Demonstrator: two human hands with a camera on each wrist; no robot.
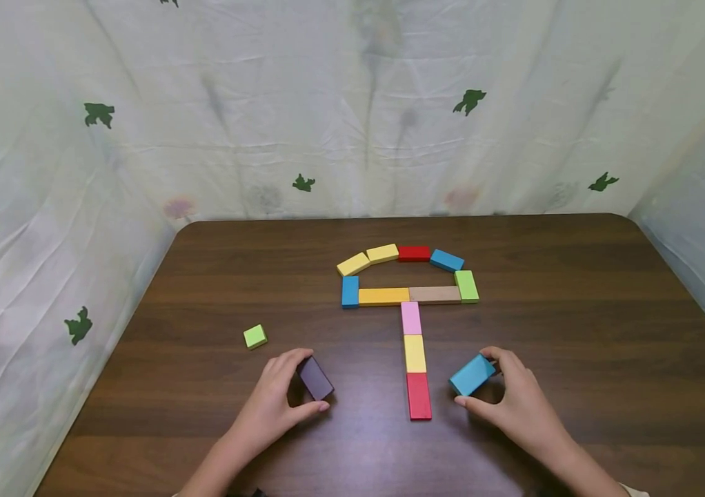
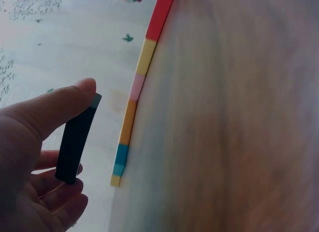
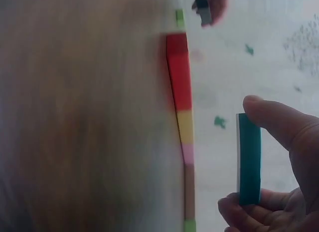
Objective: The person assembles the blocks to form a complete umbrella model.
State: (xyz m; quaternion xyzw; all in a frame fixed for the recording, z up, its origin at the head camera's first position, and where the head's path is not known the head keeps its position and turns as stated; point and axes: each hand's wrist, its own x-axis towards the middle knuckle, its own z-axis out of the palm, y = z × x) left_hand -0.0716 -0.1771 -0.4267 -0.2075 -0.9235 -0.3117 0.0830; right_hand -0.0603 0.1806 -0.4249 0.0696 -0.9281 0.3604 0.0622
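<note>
My left hand pinches a dark purple block by its ends between thumb and fingertips, left of a column of blocks. In the left wrist view that block looks nearly black. On the column's other side, my right hand grips a light blue block the same way. The column runs from a pink block through a yellow block to a red block nearest me. Its pink end meets a row made of an orange-yellow block and a tan block.
A blue block and a green block end the row. Behind it, yellow blocks, a red block and a blue block form an arch. A small green block lies apart at left on the wooden table.
</note>
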